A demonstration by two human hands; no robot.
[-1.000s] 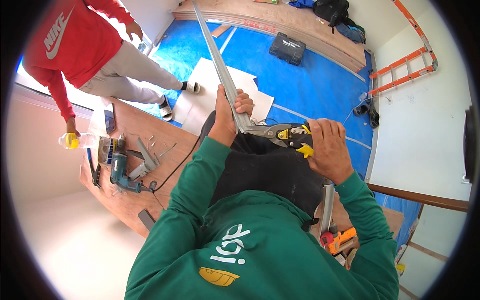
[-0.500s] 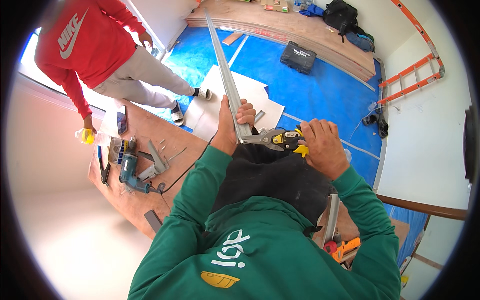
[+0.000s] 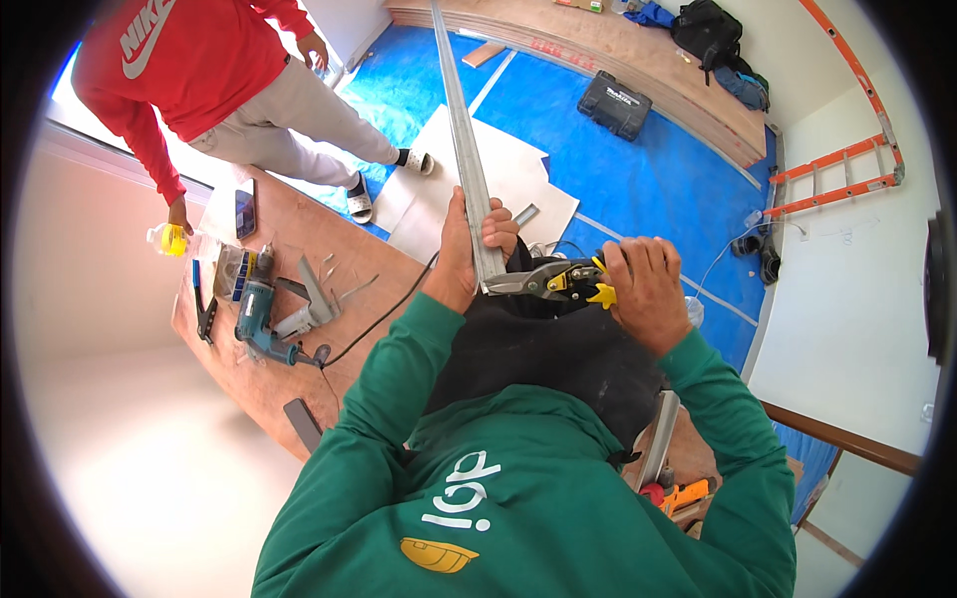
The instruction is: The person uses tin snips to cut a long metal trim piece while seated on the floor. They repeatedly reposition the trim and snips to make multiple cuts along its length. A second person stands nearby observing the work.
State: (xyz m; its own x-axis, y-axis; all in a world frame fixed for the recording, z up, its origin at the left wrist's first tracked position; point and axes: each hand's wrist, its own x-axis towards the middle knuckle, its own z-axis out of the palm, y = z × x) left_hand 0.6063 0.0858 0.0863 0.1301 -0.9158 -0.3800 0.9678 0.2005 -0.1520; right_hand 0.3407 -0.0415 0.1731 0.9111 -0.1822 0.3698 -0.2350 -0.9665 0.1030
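Observation:
A long, thin metal channel (image 3: 462, 135) runs from my lap toward the far plywood stack. Near its close end my left hand (image 3: 473, 244) is wrapped round it, thumb along one side. In my right hand (image 3: 646, 292) are tin snips (image 3: 558, 280) with yellow and black handles; the fingers curl over the grips. The blades of the snips meet the near end of the channel, just below my left hand. Whether the metal lies between the blades or only against them is hard to make out. Black trousers lie beneath both hands.
Left, a plywood board (image 3: 289, 214) carries a corded drill (image 3: 257, 317), a caulking gun-like grey tool (image 3: 311, 299), a riveter-like hand tool (image 3: 205, 304) and a phone (image 3: 245, 211). A person in red (image 3: 189, 70) stands there holding a bottle (image 3: 169, 239). Ahead are a black case (image 3: 614, 106) and an orange ladder (image 3: 837, 196).
The view has shifted slightly, so the room appears moved to the right. The channel's angle has turned a little, and the snips' handles look somewhat closer together. Both hands keep their hold.

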